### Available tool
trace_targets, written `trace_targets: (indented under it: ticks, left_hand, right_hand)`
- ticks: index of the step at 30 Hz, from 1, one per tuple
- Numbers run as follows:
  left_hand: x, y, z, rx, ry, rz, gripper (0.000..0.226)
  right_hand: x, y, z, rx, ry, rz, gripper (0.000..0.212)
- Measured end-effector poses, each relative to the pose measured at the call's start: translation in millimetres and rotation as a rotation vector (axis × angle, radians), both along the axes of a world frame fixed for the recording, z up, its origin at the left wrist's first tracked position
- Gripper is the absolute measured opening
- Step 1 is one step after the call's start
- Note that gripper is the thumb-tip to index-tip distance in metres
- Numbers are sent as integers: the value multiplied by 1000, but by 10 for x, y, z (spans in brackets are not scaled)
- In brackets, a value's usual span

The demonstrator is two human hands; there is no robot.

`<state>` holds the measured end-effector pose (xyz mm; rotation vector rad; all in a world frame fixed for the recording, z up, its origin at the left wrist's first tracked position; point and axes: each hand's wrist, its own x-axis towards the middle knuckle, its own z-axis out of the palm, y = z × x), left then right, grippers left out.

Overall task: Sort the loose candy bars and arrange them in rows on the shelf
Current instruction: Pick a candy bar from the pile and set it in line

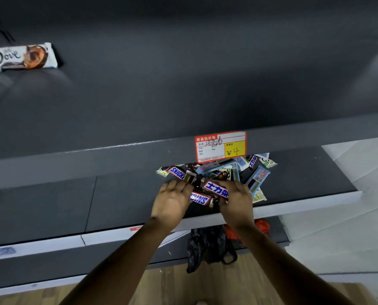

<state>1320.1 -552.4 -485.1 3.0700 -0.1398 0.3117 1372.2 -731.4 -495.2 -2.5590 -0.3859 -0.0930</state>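
A loose pile of candy bars [218,172] lies on the dark middle shelf [122,199], partly hidden under the upper shelf's front lip. It mixes brown Snickers bars with light blue and white wrappers. My left hand [172,201] grips the end of one Snickers bar [200,199] at the front of the pile. My right hand [236,201] holds a second Snickers bar [216,188] with Chinese lettering, just above the first. A single white Dove bar [21,58] lies far left on the upper shelf [183,73].
A red and yellow price tag [220,146] is fixed to the upper shelf's front edge above the pile. Below the middle shelf lie a black plastic bag [207,245] and an orange bag [260,225]. Wooden floor [183,285] shows at the bottom.
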Motion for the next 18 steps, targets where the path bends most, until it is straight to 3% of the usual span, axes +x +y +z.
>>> trace_targets:
  ticks: [8, 18]
  left_hand:
    - [-465, 222, 627, -133, -260, -79, 42]
    - [-988, 555, 1389, -214, -459, -273, 29]
  right_hand:
    - [-515, 107, 560, 230, -204, -48, 49]
    - [-1203, 323, 1453, 496, -401, 49, 45]
